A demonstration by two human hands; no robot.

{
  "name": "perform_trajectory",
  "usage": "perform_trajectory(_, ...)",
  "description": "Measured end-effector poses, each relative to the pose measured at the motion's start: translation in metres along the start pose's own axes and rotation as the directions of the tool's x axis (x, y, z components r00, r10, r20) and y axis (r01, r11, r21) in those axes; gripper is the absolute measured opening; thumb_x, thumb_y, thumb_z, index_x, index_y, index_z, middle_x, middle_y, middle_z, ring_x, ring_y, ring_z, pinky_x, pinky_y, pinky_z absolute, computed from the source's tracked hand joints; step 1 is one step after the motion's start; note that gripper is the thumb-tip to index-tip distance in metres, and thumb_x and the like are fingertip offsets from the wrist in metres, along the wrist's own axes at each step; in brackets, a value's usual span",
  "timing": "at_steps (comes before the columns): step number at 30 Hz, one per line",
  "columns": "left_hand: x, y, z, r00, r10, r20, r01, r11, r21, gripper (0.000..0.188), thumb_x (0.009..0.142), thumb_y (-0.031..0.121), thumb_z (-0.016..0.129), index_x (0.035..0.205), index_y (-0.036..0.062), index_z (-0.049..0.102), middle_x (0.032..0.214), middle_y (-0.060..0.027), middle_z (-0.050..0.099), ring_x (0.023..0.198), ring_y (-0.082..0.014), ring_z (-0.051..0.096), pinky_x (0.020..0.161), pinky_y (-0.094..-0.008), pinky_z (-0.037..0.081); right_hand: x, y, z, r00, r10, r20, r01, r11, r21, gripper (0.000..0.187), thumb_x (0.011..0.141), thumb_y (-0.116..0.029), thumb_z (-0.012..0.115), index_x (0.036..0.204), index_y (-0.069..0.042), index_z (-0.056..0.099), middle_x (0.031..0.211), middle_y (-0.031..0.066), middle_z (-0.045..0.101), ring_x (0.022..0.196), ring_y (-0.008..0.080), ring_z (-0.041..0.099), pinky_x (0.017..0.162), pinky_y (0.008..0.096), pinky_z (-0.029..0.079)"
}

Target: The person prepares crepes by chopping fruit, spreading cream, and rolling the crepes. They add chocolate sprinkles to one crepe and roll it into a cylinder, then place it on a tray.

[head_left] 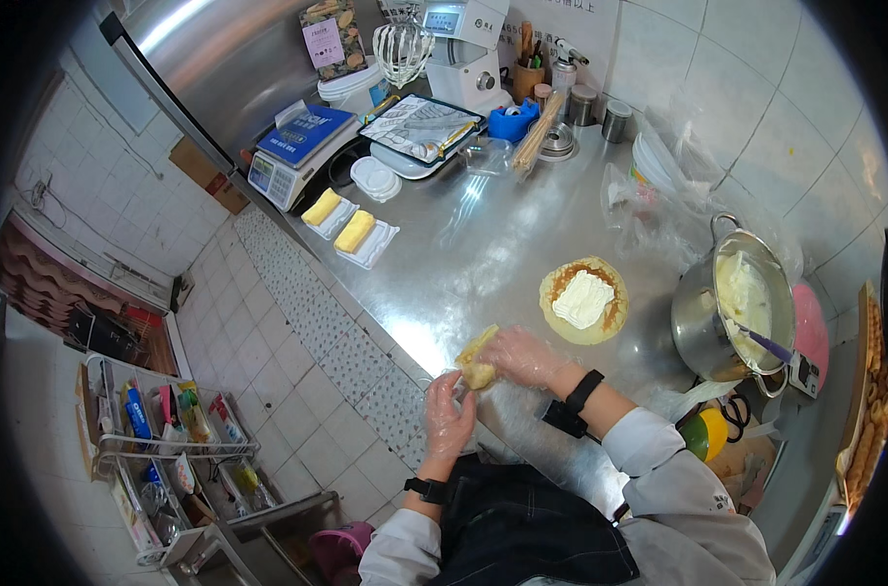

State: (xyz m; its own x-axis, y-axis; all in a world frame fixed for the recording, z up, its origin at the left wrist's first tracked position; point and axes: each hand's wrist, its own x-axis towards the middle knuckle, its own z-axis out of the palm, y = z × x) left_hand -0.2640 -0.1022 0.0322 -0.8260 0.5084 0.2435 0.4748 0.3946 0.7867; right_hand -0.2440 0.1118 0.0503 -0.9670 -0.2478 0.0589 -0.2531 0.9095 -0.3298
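A folded yellow crepe [478, 359] is between my two gloved hands at the table's near edge. My right hand [524, 357] is closed over its upper right side. At its lower end my left hand [448, 418] is curled against it, thumb and fingertips touching; part of the crepe is hidden by the fingers. Farther right, a flat round crepe [553, 320] lies on the metal table, with a brownish layer and a block of white cream [583, 299] on it. Two finished-looking yellow rolls, one roll [355, 231] and another roll [322, 207], sit on white trays at the far left.
At right stands a steel pot [698, 327] of pale cream, with a purple-handled tool [768, 344] in it. A digital scale [286, 168], stacked white lids [375, 180], a mixer [460, 63] and clear plastic bags [649, 210] line the back. Scissors [735, 415] lie near my right arm.
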Motion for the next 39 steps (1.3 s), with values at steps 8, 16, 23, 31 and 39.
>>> perform_trajectory(8,0.003,-0.008,0.018,0.979,-0.192,0.064,0.199,0.972,-0.126,0.041,0.087,0.008,0.067,0.126,-0.0012,0.055,0.115,-0.014,0.063,0.103,-0.022,0.062,0.088,-0.0316,0.052,0.032,-0.012,-0.031,0.95,0.085,0.3,-0.07,0.996,-0.058,0.02,0.078,-0.02,0.068,0.096,-0.013,0.073,0.093,0.0101,0.071,0.093,0.0291,0.066,0.088,0.0431,0.049)
perform_trajectory(16,0.022,-0.039,0.027,0.786,-0.579,0.218,0.568,0.536,-0.625,0.039,0.09,0.012,0.067,0.124,-0.005,0.057,0.113,-0.0114,0.065,0.094,-0.0163,0.064,0.084,-0.0266,0.051,0.01,-0.002,-0.023,0.929,0.279,-0.242,-0.201,0.932,0.303,0.037,0.08,-0.012,0.067,0.117,-0.009,0.065,0.119,0.0137,0.064,0.114,0.0325,0.058,0.101,0.0434,0.043)
perform_trajectory(23,0.044,-0.013,0.007,0.999,-0.045,-0.007,0.046,0.987,0.154,0.04,0.083,0.02,0.069,0.121,0.011,0.063,0.12,-0.013,0.061,0.107,-0.0306,0.059,0.092,-0.0406,0.049,-0.023,0.006,0.03,0.662,0.649,-0.376,-0.263,0.671,0.693,0.046,0.085,-0.009,0.06,0.13,-0.008,0.055,0.123,0.0174,0.062,0.116,0.0374,0.056,0.101,0.0429,0.044)
perform_trajectory(31,0.068,0.0,0.024,0.98,0.014,0.199,-0.031,0.996,0.085,0.031,0.085,0.019,0.065,0.114,0.0089,0.068,0.11,-0.0174,0.065,0.099,-0.0346,0.063,0.089,-0.0421,0.051,-0.013,-0.008,0.061,0.624,0.714,-0.317,-0.242,0.562,0.791,0.047,0.089,-0.01,0.057,0.135,-0.007,0.049,0.119,0.0171,0.065,0.108,0.0345,0.063,0.095,0.0391,0.049)
perform_trajectory(39,0.073,-0.011,0.024,0.965,-0.168,0.203,0.169,0.985,0.014,0.032,0.087,0.012,0.064,0.116,0.0005,0.067,0.119,-0.0174,0.065,0.106,-0.0279,0.064,0.091,-0.0346,0.05,-0.015,-0.008,0.051,0.629,0.732,-0.263,-0.208,0.484,0.85,0.051,0.092,-0.012,0.057,0.14,-0.005,0.043,0.138,0.0162,0.052,0.126,0.0252,0.052,0.104,0.0353,0.042)
